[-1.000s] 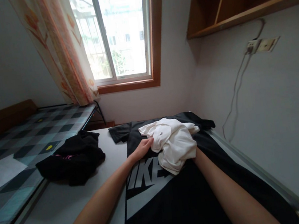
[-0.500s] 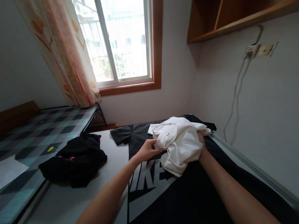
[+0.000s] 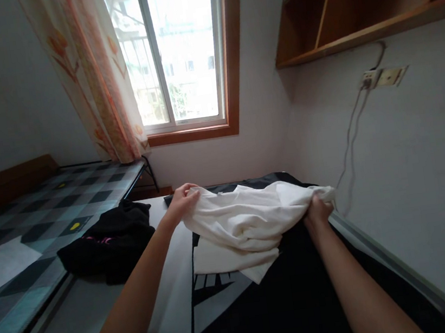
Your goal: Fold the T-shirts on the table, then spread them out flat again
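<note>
A white garment (image 3: pixel 242 225) is stretched between both hands above a black T-shirt (image 3: pixel 288 294) with a large white logo, which lies flat on a grey table (image 3: pixel 83 327). My left hand (image 3: pixel 181 200) is closed on the garment's left edge, raised near the table's far end. My right hand (image 3: pixel 317 209) is closed on its right edge, close to the wall. The white cloth sags in the middle and its lower fold rests on the black shirt, hiding part of the logo.
A crumpled black garment (image 3: pixel 111 241) with pink print lies on the table's left side. A bed with a checked cover (image 3: pixel 17 226) adjoins on the left. Window and curtain (image 3: pixel 100 84) stand behind; a wooden shelf (image 3: pixel 349 8) and a socket with cable (image 3: pixel 379 79) are on the right wall.
Both hands have taken hold of the bunched white garment, lifted it and pulled apart, left hand going left and up, right hand going right. The cloth is now spread wide.
</note>
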Motion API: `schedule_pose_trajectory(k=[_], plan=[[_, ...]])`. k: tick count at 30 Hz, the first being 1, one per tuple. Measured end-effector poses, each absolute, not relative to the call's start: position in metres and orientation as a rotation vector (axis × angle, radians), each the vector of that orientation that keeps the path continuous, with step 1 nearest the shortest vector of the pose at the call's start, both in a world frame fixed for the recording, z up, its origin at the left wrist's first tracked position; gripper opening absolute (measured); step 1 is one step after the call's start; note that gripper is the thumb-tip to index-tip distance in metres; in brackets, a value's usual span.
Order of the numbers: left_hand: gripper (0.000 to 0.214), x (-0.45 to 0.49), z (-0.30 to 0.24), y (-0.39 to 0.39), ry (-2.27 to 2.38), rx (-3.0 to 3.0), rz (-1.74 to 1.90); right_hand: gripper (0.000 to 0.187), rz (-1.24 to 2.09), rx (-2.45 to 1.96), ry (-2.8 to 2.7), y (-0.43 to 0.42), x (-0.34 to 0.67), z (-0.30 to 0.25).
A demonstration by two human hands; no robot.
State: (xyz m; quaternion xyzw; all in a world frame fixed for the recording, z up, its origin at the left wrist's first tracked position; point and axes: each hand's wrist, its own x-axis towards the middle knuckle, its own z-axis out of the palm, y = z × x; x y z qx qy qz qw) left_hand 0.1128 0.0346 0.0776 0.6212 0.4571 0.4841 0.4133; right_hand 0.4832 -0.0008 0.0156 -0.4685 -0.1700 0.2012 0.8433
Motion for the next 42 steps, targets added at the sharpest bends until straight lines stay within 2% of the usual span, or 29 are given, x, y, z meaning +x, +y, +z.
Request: schedule_pose_trajectory(k=[3,5,7,9,12,17,21,27,35,42], plan=[[0.041,0.111,0.069,0.037,1.262,1.922,0.931,0.037,-0.023,-1.295,-0.429,-0.011,0.478,0.016],[0.039,0.111,0.066,0.039,1.312,2.099,0.778,0.032,-0.379,-1.441,-0.695,-0.019,0.469,0.019],[0.034,0.112,0.065,0.04,1.31,2.204,0.664,0.023,-0.547,-1.412,-1.087,-0.023,0.457,0.021],[0.035,0.112,0.064,0.04,1.277,2.25,0.639,0.02,-0.487,-1.308,-1.479,-0.022,0.444,0.019],[0.042,0.113,0.064,0.04,1.299,2.23,0.798,0.025,-0.218,-1.275,-1.865,-0.013,0.431,0.007],[0.026,0.118,0.07,0.037,1.469,2.178,1.133,0.034,0.144,-1.443,-2.068,-0.001,0.432,-0.019],[0.025,0.123,0.075,0.032,1.483,2.225,1.148,0.034,0.16,-1.465,-2.03,0.0,0.435,-0.025],[0.026,0.125,0.074,0.028,1.224,2.331,1.012,0.033,0.151,-1.466,-2.018,0.001,0.434,-0.026],[0.027,0.128,0.077,0.025,1.192,2.259,1.126,0.034,0.142,-1.472,-2.014,0.002,0.435,-0.028],[0.029,0.134,0.087,0.009,0.864,2.135,0.835,0.033,0.149,-1.455,-2.004,-0.001,0.433,-0.025]])
